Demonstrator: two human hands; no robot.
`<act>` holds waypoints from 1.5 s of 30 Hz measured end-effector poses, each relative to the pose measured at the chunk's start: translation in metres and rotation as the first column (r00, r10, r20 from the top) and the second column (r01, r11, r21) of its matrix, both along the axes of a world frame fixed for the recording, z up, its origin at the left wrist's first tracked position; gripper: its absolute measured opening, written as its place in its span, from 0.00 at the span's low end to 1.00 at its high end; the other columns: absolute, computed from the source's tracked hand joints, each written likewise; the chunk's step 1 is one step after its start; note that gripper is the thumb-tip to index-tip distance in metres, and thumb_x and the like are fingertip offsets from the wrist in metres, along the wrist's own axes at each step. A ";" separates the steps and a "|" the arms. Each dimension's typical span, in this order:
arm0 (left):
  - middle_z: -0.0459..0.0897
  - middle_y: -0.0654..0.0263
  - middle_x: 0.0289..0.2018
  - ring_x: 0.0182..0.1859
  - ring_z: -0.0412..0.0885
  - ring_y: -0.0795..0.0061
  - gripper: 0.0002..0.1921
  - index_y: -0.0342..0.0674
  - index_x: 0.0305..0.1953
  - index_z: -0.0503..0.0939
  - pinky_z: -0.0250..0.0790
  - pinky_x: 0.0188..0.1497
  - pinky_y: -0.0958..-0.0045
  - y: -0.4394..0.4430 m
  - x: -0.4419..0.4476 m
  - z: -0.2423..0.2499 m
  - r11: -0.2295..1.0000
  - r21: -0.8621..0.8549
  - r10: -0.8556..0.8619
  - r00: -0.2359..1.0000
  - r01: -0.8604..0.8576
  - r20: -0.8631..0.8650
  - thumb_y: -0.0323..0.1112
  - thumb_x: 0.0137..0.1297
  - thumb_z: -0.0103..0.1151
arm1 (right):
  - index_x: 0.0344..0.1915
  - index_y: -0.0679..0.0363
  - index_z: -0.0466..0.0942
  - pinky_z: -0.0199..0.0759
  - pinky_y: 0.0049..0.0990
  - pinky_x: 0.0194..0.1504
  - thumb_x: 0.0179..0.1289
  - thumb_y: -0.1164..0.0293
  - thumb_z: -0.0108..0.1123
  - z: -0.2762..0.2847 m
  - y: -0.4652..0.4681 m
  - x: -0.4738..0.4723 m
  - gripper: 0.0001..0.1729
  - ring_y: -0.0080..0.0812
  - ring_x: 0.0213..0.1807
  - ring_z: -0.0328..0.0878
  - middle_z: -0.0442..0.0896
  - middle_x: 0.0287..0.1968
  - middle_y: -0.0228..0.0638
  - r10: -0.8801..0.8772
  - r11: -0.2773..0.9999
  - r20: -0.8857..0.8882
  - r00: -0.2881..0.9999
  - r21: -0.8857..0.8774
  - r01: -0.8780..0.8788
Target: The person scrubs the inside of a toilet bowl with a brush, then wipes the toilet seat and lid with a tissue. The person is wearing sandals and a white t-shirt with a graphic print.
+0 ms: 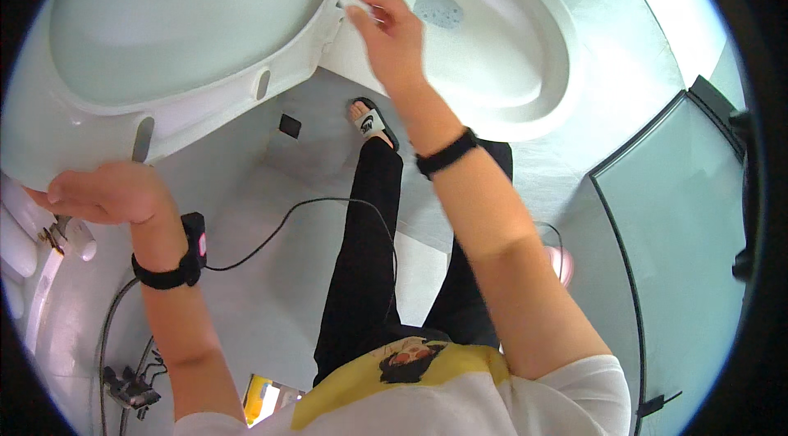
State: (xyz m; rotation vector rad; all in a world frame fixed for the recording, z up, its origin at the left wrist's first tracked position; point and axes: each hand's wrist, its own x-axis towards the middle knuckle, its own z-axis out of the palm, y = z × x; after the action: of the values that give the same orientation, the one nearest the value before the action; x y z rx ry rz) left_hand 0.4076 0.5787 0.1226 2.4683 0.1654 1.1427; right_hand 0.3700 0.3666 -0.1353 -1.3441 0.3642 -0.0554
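Near the seat hinge at the back of the white toilet bowl [542, 24], my right hand [394, 36] pinches a small white wad [356, 4], perhaps tissue or a wipe. The toilet seat [289, 67] and the lid [197, 11] are raised, filling the upper left. Foamy water [438, 8] sits in the bowl. At the far left, my left hand [104, 193] is by the outer end of the lid, fingers stretched to the left. Whether it grips or only touches the lid edge is hidden.
A thin black cable [295, 208] runs from a device [194, 248] on my left wrist across my legs. Glass shower panels [677, 239] stand on the right, with a pink object [559, 265] near my leg. A dark metal fixture [130, 388] with hoses is at lower left.
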 end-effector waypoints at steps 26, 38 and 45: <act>0.65 0.46 0.68 0.67 0.68 0.53 0.35 0.30 0.73 0.59 0.61 0.73 0.57 -0.023 -0.001 -0.002 0.988 0.136 -0.072 0.996 0.079 -0.052 0.56 0.84 0.25 | 0.44 0.55 0.89 0.69 0.22 0.42 0.63 0.69 0.72 0.054 0.080 0.002 0.10 0.21 0.37 0.72 0.81 0.41 0.29 -0.303 0.951 -0.270 0.914 -0.031 0.306; 0.63 0.41 0.70 0.69 0.66 0.48 0.33 0.26 0.73 0.59 0.58 0.73 0.56 -0.007 -0.005 -0.004 0.957 0.290 0.013 0.997 0.009 -0.073 0.50 0.85 0.23 | 0.53 0.62 0.85 0.68 0.19 0.42 0.70 0.71 0.67 0.124 0.117 -0.038 0.14 0.16 0.39 0.74 0.80 0.40 0.22 0.142 0.790 -0.481 0.865 0.582 0.194; 0.62 0.40 0.72 0.71 0.64 0.48 0.36 0.25 0.72 0.60 0.56 0.75 0.55 -0.020 0.000 0.001 0.981 0.188 -0.025 0.997 0.037 -0.068 0.54 0.84 0.23 | 0.60 0.64 0.78 0.74 0.26 0.57 0.75 0.71 0.61 0.125 0.033 -0.030 0.17 0.25 0.53 0.79 0.85 0.52 0.32 0.027 0.534 -0.643 0.765 0.656 0.533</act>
State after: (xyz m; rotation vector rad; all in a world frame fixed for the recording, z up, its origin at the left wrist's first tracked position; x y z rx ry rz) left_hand 0.4074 0.5589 0.1234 2.6669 0.0377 1.1108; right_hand 0.3397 0.3999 -0.0104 -0.2921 1.0073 0.2666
